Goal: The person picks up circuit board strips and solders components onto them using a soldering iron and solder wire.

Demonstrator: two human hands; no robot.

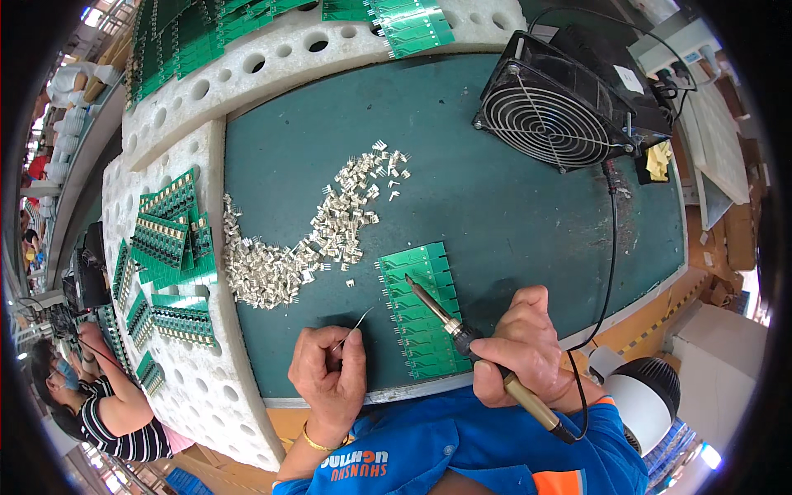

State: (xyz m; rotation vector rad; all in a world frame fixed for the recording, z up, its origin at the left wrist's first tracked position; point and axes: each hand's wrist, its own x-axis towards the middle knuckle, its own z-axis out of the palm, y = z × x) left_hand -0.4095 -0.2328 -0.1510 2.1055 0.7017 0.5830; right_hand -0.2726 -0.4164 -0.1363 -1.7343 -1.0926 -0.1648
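On the green table (528, 214), a circuit panel (427, 330) is lying toward six o'clock. A soldering iron (453, 327) is slanting across it, the right hand (530, 351) gripping firmly. At the panel's eight o'clock, the left hand (328, 371), curled narrow, is pinching thin wire (360, 321).

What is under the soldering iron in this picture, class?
The soldering iron in the right hand crosses over a green circuit board on the dark green tabletop. The board strip directly behind the iron is covered from view.
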